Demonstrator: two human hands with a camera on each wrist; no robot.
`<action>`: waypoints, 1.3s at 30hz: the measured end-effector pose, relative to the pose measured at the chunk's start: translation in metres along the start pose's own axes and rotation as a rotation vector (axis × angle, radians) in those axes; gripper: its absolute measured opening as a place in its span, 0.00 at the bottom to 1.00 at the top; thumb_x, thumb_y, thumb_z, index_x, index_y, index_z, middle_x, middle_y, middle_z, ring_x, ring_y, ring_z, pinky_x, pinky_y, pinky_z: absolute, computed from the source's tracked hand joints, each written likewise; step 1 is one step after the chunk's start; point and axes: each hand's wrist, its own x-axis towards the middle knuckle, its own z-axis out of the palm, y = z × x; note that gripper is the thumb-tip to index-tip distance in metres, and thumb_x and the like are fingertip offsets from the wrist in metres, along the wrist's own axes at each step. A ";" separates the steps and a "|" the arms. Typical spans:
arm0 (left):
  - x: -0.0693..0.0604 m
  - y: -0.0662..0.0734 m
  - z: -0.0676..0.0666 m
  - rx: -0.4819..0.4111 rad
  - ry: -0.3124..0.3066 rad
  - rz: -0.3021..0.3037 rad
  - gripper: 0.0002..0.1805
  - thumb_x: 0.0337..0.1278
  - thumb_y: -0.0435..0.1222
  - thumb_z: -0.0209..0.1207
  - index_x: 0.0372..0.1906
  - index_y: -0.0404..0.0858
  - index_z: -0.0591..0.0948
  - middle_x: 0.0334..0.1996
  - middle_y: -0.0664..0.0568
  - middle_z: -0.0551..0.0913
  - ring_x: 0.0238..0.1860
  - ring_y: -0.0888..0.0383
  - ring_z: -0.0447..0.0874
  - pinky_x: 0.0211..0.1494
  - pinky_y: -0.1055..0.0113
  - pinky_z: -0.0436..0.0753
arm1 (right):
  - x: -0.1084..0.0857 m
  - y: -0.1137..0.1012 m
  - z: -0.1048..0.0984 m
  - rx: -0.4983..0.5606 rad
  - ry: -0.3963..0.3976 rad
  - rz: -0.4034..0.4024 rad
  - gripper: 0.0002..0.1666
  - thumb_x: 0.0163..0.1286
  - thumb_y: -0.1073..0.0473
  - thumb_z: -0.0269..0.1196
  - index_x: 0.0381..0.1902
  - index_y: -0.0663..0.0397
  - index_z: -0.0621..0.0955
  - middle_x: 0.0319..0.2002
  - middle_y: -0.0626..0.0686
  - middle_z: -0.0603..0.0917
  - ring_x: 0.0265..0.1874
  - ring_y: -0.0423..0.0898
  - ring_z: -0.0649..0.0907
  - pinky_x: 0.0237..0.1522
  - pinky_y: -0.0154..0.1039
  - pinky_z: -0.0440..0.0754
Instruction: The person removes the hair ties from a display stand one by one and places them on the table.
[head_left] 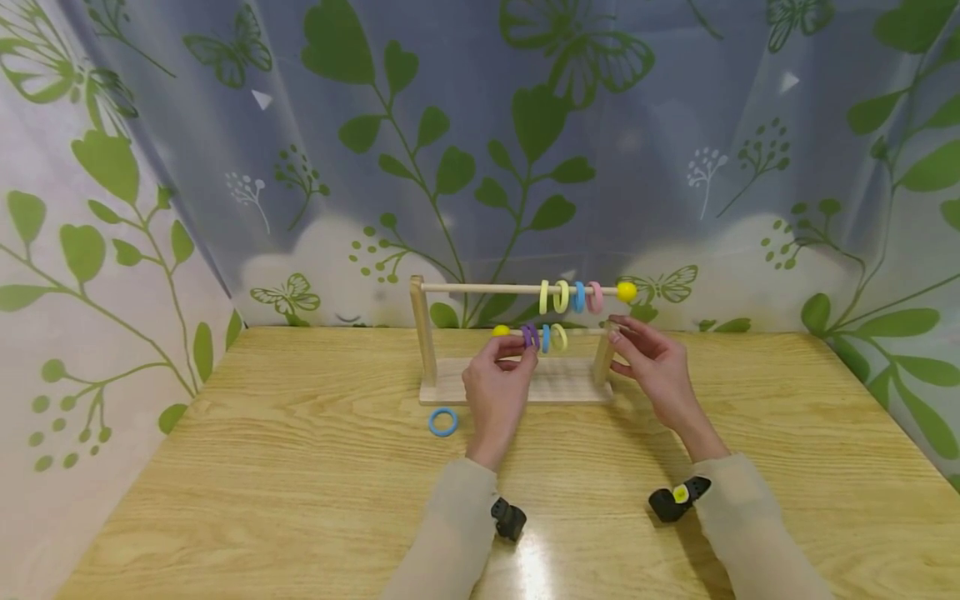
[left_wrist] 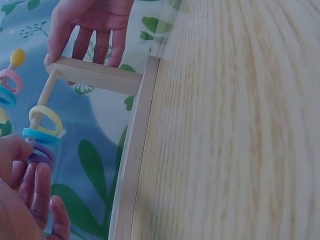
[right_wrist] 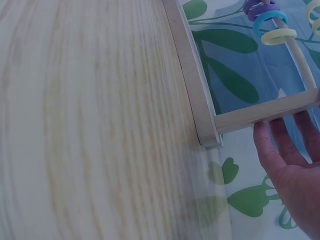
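Note:
A wooden stand (head_left: 457, 392) carries two horizontal rods with coloured rings. On the lower rod, my left hand (head_left: 498, 396) pinches the purple rings (head_left: 531, 336) between thumb and fingers, near the yellow end ball (head_left: 501, 332). Beside them on that rod hang a blue ring (left_wrist: 40, 135) and a pale yellow ring (right_wrist: 277, 36). My right hand (head_left: 660, 367) grips the top of the short right post (left_wrist: 95, 75), thumb in front and fingers behind. Above, the upper rod (head_left: 480, 289) bears two pale yellow rings, a blue ring (head_left: 579, 297) and a pink ring (head_left: 595, 297).
A loose blue ring (head_left: 443, 434) lies flat on the wooden table (head_left: 300, 500), left of my left hand and in front of the stand. Behind the stand hangs a curtain (head_left: 465, 167) with leaf and butterfly prints. The upper rod ends in a yellow ball (head_left: 626, 292).

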 end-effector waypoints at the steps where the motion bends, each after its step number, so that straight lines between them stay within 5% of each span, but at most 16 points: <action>1: 0.000 0.000 0.000 -0.001 0.003 0.000 0.06 0.54 0.37 0.71 0.38 0.43 0.90 0.33 0.53 0.92 0.27 0.61 0.87 0.35 0.69 0.85 | 0.000 0.000 0.000 0.001 0.001 -0.002 0.31 0.75 0.52 0.64 0.69 0.63 0.75 0.48 0.29 0.85 0.49 0.30 0.86 0.42 0.33 0.88; 39: 0.004 0.002 -0.010 -0.008 0.104 0.024 0.05 0.57 0.36 0.69 0.37 0.39 0.88 0.32 0.49 0.92 0.29 0.53 0.89 0.36 0.67 0.86 | -0.001 -0.001 0.001 0.011 -0.006 0.009 0.31 0.75 0.52 0.64 0.70 0.62 0.75 0.48 0.30 0.85 0.49 0.29 0.86 0.43 0.34 0.88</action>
